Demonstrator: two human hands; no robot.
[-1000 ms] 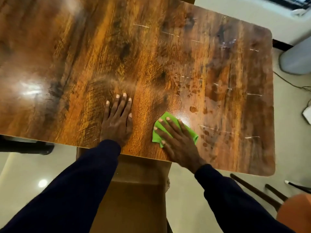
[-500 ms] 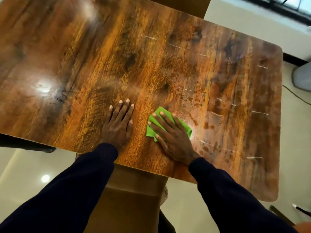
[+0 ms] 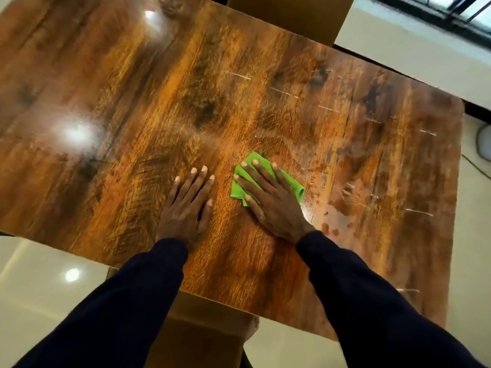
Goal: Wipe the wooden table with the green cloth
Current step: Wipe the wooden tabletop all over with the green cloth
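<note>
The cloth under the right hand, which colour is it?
Bright green cloth, seen in the head view.

Two arms enter from the bottom edge, both in long dark navy sleeves [image 3: 138,301] of plain, smooth fabric with no logo, stripe or button visible. Each sleeve ends in a snug cuff at the wrist. The left hand [image 3: 186,208] and right hand [image 3: 271,203] are bare, without rings, watch or gloves. The fingernails are short and pale.
</note>
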